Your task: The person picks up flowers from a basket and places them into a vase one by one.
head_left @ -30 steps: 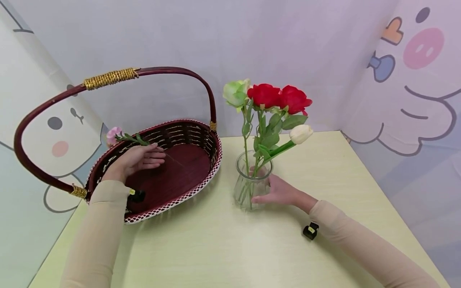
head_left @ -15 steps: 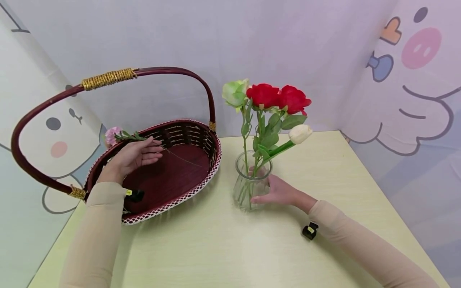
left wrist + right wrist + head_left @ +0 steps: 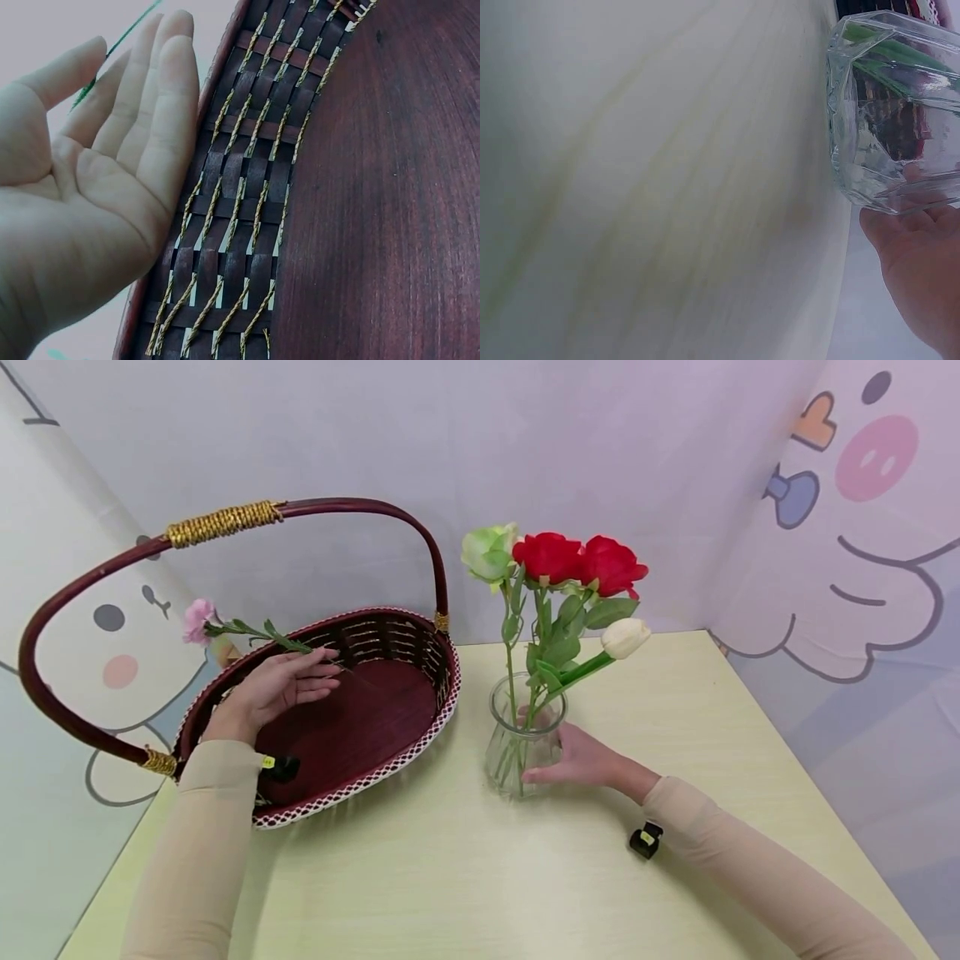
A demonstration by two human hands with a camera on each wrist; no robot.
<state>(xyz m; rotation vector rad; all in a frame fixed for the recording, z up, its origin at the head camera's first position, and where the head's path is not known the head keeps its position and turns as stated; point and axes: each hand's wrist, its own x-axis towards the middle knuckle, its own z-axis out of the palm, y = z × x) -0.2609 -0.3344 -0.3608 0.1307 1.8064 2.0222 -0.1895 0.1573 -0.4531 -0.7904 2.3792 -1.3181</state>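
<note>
Over the basket's left side, my left hand point(image 3: 281, 687) pinches a pink carnation point(image 3: 199, 621) by its stem. The bloom points up and left past the basket rim, and the thin stem end trails right over the basket. Thumb and forefinger meet near the green stem point(image 3: 133, 25) in the left wrist view; the other fingers are fairly straight. My right hand point(image 3: 583, 762) grips the lower side of a clear glass vase point(image 3: 501, 753), which stands upright on the table. Inside it are two red roses point(image 3: 550, 558), a pale green rose point(image 3: 491, 554) and a white tulip point(image 3: 626, 638).
A dark red woven basket point(image 3: 352, 727) with a tall arched handle point(image 3: 360, 507) stands on the left of the pale table point(image 3: 465, 877). Behind hangs a light curtain point(image 3: 480, 452) with cartoon prints.
The carnation has swung in my left hand: its bloom now lies farther left and higher. My left hand has shifted slightly left and up. The right hand and vase stay put.
</note>
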